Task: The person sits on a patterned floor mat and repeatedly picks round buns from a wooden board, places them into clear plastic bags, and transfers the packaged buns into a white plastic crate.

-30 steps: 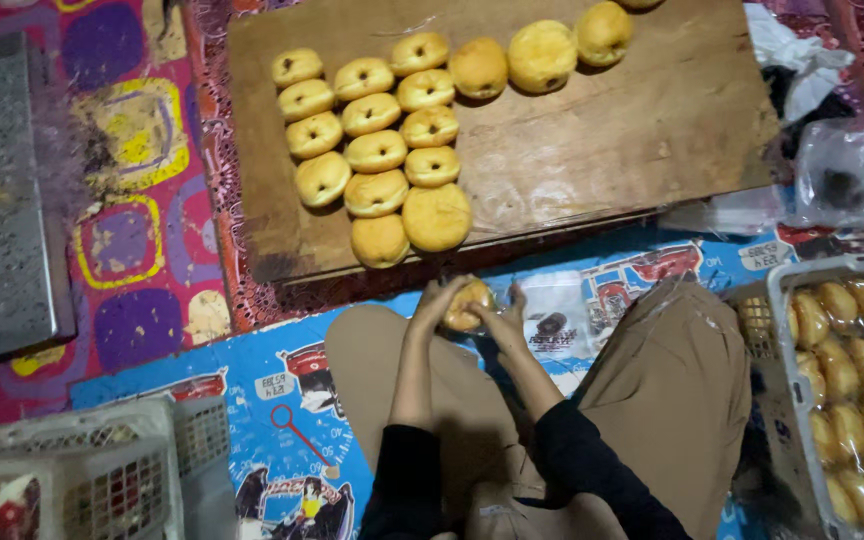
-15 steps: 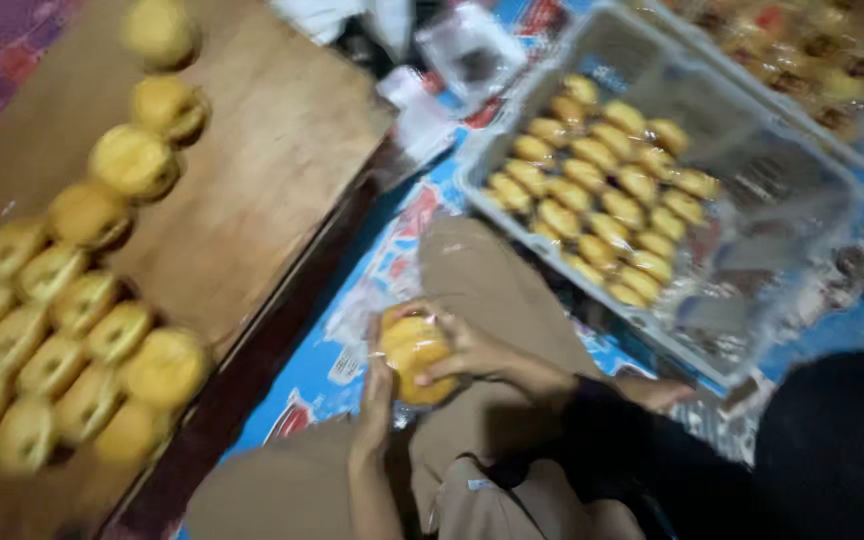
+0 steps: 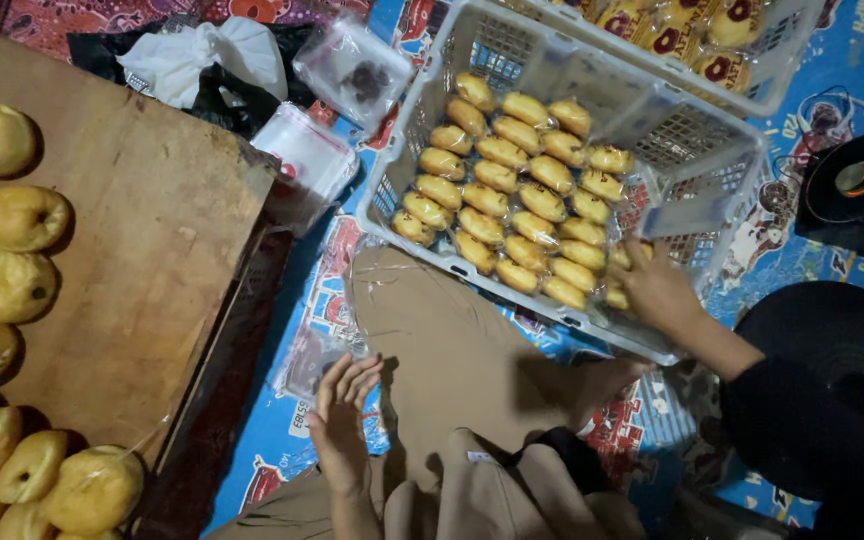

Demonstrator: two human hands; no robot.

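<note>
Right hand is reaching into the white plastic crate, fingers curled on a wrapped bun at the end of the packed rows. Left hand just hangs open and empty over the lap, beside the wooden board with unwrapped buns.
</note>
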